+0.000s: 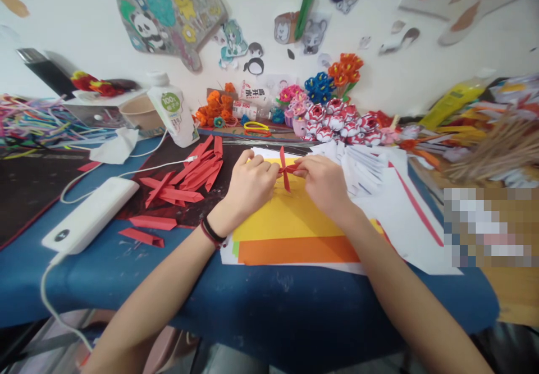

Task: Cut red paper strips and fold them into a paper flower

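Between my two hands is a red folded-paper piece [285,170] in the shape of a cross, with one strip upright and one lying across. My left hand [255,178] is closed on its left end, fingers curled. My right hand [322,182] pinches the right end between thumb and fingertips. Beneath the hands lie yellow paper [286,217] and orange paper [295,250], stacked on white sheets. To the left of my left hand, several red folded paper strips [181,195] lie in a loose pile on a dark mat.
A white power bank [90,215] with a cable lies at left. Behind stand a white bottle [173,110], yellow-handled pliers [256,128] and paper flowers [332,118]. White paper strips [362,169] are heaped at right, near bundled sticks [497,132]. The blue table's front edge [295,318] is close.
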A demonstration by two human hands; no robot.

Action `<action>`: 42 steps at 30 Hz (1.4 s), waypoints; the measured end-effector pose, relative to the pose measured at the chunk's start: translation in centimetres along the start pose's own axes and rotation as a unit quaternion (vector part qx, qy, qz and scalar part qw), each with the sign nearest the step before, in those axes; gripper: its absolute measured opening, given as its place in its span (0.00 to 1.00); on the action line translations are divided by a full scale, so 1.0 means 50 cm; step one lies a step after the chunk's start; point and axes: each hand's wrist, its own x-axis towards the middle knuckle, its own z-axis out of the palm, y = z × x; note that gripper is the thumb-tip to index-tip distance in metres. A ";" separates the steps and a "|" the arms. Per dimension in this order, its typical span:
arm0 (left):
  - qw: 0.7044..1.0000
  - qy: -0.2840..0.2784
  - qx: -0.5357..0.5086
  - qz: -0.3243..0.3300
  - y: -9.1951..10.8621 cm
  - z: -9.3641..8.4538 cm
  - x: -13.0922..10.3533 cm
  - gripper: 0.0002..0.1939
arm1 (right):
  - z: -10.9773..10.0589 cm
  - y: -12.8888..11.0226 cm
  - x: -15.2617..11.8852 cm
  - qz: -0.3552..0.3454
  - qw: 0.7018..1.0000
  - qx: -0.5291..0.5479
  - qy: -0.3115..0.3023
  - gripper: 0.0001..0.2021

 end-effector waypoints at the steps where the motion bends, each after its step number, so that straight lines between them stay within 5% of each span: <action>1: 1.000 0.001 -0.001 -0.001 0.000 -0.001 0.000 0.13 | 0.001 0.001 0.000 0.006 1.000 0.019 0.005 0.09; 14: 1.000 0.003 -0.002 0.002 -0.001 -0.001 -0.003 0.12 | -0.010 -0.007 0.011 0.032 0.987 0.158 -0.004 0.11; 23: 1.000 0.016 0.002 -0.007 -0.008 -0.005 -0.002 0.12 | -0.011 -0.009 0.013 0.067 0.989 0.128 0.011 0.08; 42: 0.999 0.030 -0.013 -0.021 -0.009 -0.007 -0.002 0.12 | -0.016 -0.008 0.014 0.164 0.956 0.242 0.018 0.10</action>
